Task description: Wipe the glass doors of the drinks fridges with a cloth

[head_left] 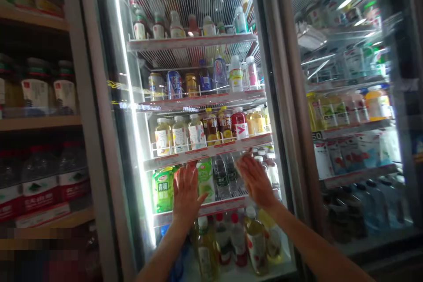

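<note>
Both my hands are raised before a lit drinks fridge (193, 44), and neither holds anything. My left hand (187, 194) has its fingers spread, in front of the shelf with a green carton (163, 189) to its left and a green-and-white carton (205, 178) to its right. My right hand (256, 178) is also open, fingers stretched up and to the left, slightly blurred. It is nearest to the dark-labelled clear bottles (220, 176) and some white-capped bottles (272, 169). Whether either hand touches the glass I cannot tell.
Left of the fridge, wooden shelves (39, 122) carry several bottles. To the right, past a metal door frame (294, 97), stands another lit fridge with drinks on its shelves (358, 130). Large bottles, one a pale yellow bottle (205, 251), stand on the fridge's bottom level.
</note>
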Motion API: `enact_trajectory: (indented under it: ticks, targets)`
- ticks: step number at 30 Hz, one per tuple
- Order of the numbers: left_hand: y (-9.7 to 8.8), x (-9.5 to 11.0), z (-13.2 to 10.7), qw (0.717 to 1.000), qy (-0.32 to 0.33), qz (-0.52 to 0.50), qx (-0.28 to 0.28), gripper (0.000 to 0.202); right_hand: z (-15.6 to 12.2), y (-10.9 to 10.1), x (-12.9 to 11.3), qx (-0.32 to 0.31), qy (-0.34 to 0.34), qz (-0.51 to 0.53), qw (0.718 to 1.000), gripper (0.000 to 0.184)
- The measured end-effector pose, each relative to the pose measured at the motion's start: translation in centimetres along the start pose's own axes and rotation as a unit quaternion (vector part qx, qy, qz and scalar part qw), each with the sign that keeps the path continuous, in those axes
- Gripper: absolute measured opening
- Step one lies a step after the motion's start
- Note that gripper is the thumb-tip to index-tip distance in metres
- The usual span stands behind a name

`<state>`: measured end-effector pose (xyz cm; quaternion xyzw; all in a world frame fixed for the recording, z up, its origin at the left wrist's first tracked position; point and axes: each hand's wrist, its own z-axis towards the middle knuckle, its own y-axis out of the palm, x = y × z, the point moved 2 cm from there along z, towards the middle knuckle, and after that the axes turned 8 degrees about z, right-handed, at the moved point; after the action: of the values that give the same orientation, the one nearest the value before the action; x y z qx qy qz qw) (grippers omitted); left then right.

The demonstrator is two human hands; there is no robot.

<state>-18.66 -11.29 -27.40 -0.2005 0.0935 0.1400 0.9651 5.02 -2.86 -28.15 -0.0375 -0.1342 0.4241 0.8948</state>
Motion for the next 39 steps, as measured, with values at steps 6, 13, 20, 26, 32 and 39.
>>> enact_trajectory:
  ticks: [6, 13, 20, 26, 32, 39]
  targets:
    - [0.1, 0.1, -0.4, 1.000, -0.007, -0.003, -0.009, 0.078, -0.4, 0.4, -0.7, 0.050, 0.071, -0.020, 0.996, 0.058]
    - [0.0, -0.3, -0.9, 0.999, 0.034, 0.035, 0.018, 0.077, -2.2, 0.1, 0.3, 0.041, 0.043, -0.024, 0.998, 0.056]
    - [0.1, -0.2, -1.3, 0.998, 0.035, 0.038, 0.037, 0.076, -2.9, 0.6, -0.7, -0.015, -0.002, -0.002, 1.000, 0.061]
    - [0.7, 1.9, -3.9, 0.995, 0.086, 0.027, 0.041, 0.071, -3.9, -0.8, 1.7, 0.086, 0.093, -0.063, 0.990, 0.062]
    - [1.2, 2.7, -4.5, 0.998, 0.062, 0.022, 0.026, 0.068, -6.9, -0.4, 0.8, -0.051, 0.014, -0.026, 0.998, 0.062]
    - [1.2, 2.6, -4.4, 0.998, 0.055, 0.011, 0.014, 0.067, -11.5, -0.6, 0.9, 0.056, 0.191, -0.091, 0.976, 0.064]
